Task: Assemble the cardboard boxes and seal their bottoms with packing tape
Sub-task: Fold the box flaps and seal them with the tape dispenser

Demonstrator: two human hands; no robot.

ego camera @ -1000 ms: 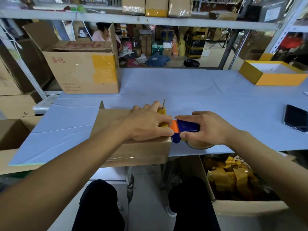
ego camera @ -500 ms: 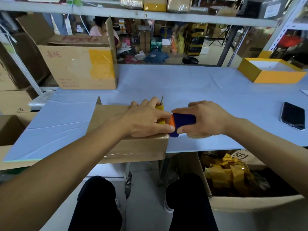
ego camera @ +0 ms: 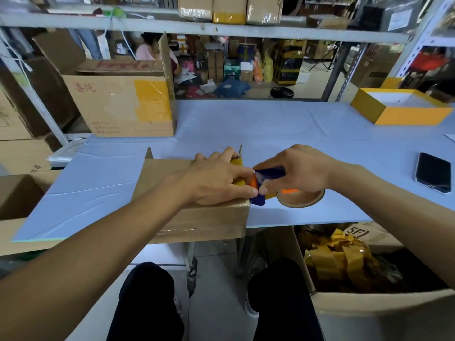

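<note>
Right grip: right hand (ego camera: pixel 299 172) grasping tape dispenser (ego camera: pixel 269 179).
Left grip: left hand (ego camera: pixel 216 179) released, flat on cardboard box (ego camera: pixel 197 217).
Box: table (ego camera: pixel 270 129) near edge.
Change: tape roll (ego camera: pixel 301 196) back below the right hand.

The box (ego camera: pixel 197 217) is matt brown cardboard, with a glossy clear film strip along its near face. The surface (ego camera: pixel 270 129) beneath it is smooth pale sheet, faintly creased. Right of the box, the tape dispenser (ego camera: pixel 269 173) is shiny blue and orange plastic; farther right lies a glossy black phone (ego camera: pixel 432 172).
</note>
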